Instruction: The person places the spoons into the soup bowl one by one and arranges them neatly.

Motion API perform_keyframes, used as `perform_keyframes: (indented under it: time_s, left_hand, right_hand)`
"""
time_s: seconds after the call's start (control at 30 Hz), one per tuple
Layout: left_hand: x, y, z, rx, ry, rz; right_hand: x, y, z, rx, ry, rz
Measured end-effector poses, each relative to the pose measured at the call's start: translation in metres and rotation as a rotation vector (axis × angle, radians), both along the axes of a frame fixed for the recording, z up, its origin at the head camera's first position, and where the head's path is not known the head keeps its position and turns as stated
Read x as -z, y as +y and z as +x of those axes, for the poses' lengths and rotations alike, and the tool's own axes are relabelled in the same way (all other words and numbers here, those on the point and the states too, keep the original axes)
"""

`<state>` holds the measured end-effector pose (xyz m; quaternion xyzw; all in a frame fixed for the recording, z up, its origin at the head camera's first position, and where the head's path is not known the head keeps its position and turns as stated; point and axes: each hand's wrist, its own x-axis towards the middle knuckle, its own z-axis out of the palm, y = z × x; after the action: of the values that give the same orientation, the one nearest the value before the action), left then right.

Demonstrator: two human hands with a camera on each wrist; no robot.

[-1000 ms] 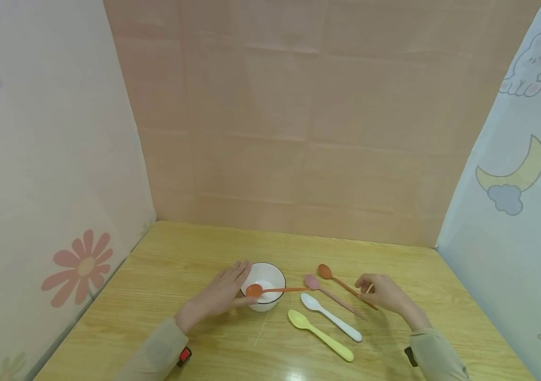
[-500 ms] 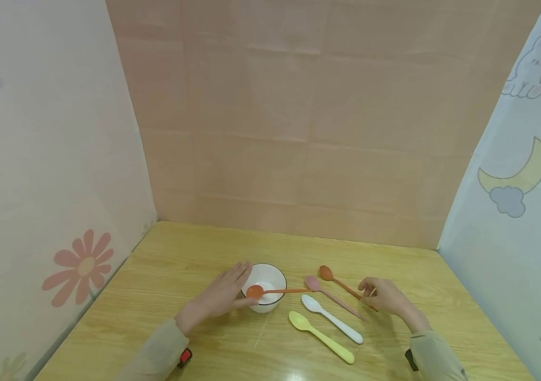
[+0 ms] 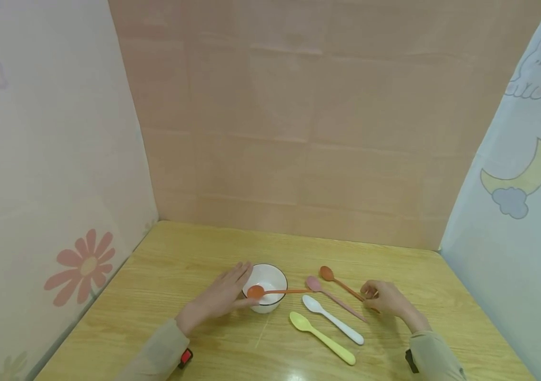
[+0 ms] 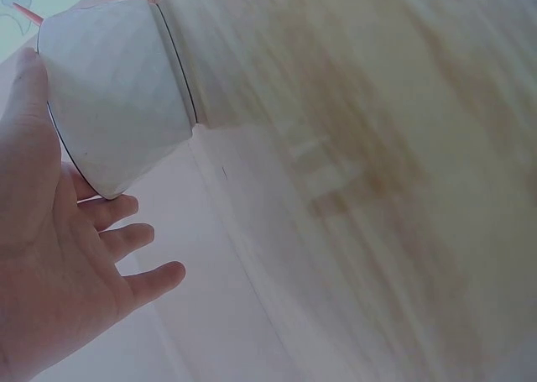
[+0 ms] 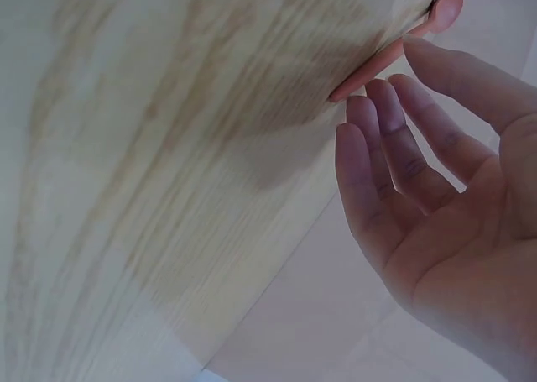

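Observation:
In the head view a white bowl with a dark rim stands on the table. An orange spoon lies across it, its handle passing over the right rim. My left hand rests against the bowl's left side, thumb and fingers extended; the left wrist view shows the thumb along the rim of the bowl. A reddish-brown spoon lies to the right. My right hand is at the end of its handle, fingers loosely bent. In the right wrist view the thumb and fingertips come close beside the spoon handle.
Between the hands lie a pink spoon, a white spoon and a yellow spoon, roughly parallel. The wooden table meets a pinkish back cloth and printed side cloths on the left and right.
My right hand has lowered a little toward the end of the reddish-brown spoon's handle. The left hand, bowl and spoons keep their places; the head view has shifted slightly.

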<state>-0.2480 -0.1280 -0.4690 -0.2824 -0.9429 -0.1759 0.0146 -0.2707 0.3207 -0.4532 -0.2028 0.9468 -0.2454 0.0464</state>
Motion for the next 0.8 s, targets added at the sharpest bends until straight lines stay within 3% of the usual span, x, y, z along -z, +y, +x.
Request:
perform_keyframes:
  time_s: [0.43,0.8]
  left_hand:
    - [-0.0024,0.0014,-0.0001,0.004,0.012,-0.01]
    - [-0.0042,0.0019,0.0003,-0.004,-0.014,-0.003]
  right_hand:
    - [0.0022,-0.0043,-0.0029,0.039,-0.031,-0.003]
    - [0.0097,-0.0062,-0.008,0.083,0.02,0.03]
